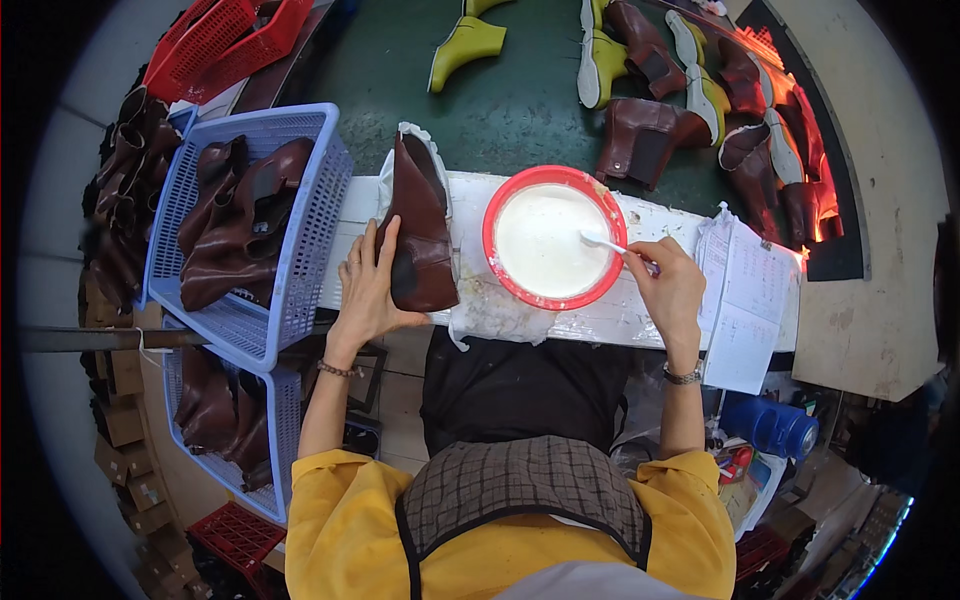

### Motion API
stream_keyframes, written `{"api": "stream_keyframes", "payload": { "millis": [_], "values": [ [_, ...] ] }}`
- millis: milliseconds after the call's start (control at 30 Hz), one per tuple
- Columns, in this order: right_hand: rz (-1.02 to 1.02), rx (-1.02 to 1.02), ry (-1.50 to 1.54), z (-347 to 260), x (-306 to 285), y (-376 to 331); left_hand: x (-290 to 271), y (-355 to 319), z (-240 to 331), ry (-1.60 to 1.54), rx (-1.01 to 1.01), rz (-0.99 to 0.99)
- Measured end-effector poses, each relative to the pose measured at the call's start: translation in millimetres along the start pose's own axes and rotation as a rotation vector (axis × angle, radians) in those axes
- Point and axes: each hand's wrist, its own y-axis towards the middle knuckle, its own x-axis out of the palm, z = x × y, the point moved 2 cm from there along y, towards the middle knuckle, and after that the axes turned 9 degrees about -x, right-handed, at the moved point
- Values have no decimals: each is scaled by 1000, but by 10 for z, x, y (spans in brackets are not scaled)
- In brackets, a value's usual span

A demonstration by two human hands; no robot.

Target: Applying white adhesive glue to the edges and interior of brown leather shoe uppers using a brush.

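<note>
In the grip of the left hand [370,292], a dark brown boot upper [422,215] on the white tabletop [652,222], toward its left end. Smooth and softly glossy, with seams across the broad part and a black panel at the left side. Lies with narrow end reaching past the far edge, rimmed there by pale, crinkled material, and with broad end close to the near edge. Held by fingers laid over the left flank, thumb along the broad end.

In the right hand [668,285], pinched between thumb and fingertips, a small white tool [600,240], head over the white paste [540,245] in a red bowl [489,235].

Between boot upper and red bowl, a narrow gap of stained white tabletop; another band of it between red bowl and near edge. Toward the right end, loose papers [745,290], partly over the near edge. Close by the left end, a blue basket [308,255] of brown uppers [235,240]. Beyond the far edge, a green tabletop [370,60], with open room straight ahead of the boot upper; farther right, yellow-green forms [467,45] and brown boots [635,135], crowded toward the right edge.
</note>
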Motion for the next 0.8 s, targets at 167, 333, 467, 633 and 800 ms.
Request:
{"api": "stream_keyframes", "payload": {
  "millis": [167, 333, 467, 633, 800],
  "values": [
    [-12, 52, 73, 49, 25, -78, -14, -14, -87, -371, 62, 29],
    [138, -12, 377, -167, 14, -37, -253, -126, 164, -477, 136, 141],
    [118, -134, 606, -602, 79, 121, -527, -177, 419, -542, 257, 186],
    [191, -184, 540, -508, 22, 377, -652, -249, 538, -607, 466, 169],
    [305, -267, 451, -460, -126, 675, -613, -241, 570, -590, 564, 173]
  ]
}}
